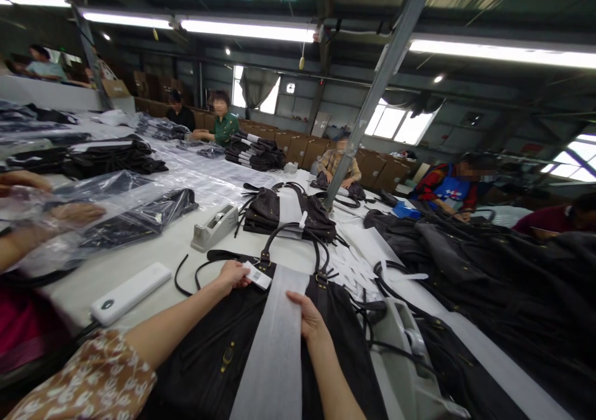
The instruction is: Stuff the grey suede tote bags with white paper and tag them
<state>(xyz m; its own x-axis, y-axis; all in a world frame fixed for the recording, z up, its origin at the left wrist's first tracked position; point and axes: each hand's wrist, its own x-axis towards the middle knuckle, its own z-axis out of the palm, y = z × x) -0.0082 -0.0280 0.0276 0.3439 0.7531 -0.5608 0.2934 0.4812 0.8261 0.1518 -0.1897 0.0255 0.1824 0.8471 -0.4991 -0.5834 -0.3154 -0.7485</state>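
A black handbag (209, 345) with dark handles and brass-coloured buckles lies flat in front of me. A long white paper strip (274, 345) runs down its middle. Near the base of one handle, my left hand (234, 275) pinches a white hang tag (257, 275). My right hand (310, 317) is at the strip's right edge, its thumb on top of the paper and its other fingers mostly hidden; it appears to grip that edge.
Ahead lie stacked black bags (279, 212) beside a grey tape dispenser (215, 226). A second dispenser (407, 352) stands at right, near a large heap of black bags (512, 265). A white device (131, 293) is at left. A co-worker's hands (77, 214) handle a plastic-wrapped bag. A metal post (372, 103) rises ahead.
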